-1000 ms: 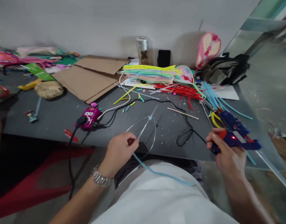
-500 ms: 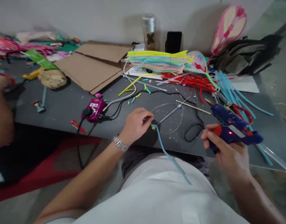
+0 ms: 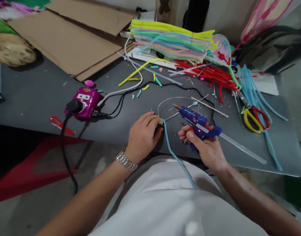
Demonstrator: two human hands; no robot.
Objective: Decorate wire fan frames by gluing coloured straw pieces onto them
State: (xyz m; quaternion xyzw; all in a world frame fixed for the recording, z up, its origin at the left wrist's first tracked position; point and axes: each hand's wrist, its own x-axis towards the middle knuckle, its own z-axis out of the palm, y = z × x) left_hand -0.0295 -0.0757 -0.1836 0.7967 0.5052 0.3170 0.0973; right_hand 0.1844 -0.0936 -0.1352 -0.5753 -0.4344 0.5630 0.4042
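Note:
My right hand (image 3: 204, 147) is wrapped around a blue hot glue gun (image 3: 198, 124), its small red light lit and its nozzle pointing left over the table. A clear glue stick (image 3: 242, 149) juts from its rear. My left hand (image 3: 145, 135), with a metal watch on the wrist, is closed at the near end of a round wire frame (image 3: 158, 106); the fingertips are partly hidden. A light blue pipe cleaner (image 3: 169, 146) hangs from that end, next to a bit of yellow, down across the white shirt. The glue gun covers part of the frame.
A purple power socket (image 3: 88, 102) with a black plug sits left. Behind lie cardboard (image 3: 67, 39), bundled pipe cleaners (image 3: 170, 39) and red pipe cleaners (image 3: 202, 75). Scissors (image 3: 257, 119) and blue pipe cleaners (image 3: 253, 93) lie right. A black cord (image 3: 165, 84) crosses the table.
My right hand has brought the glue gun left, closer to the wire frame and my left hand. My left fingers now lie lower over the frame's end. The view has moved closer to the table.

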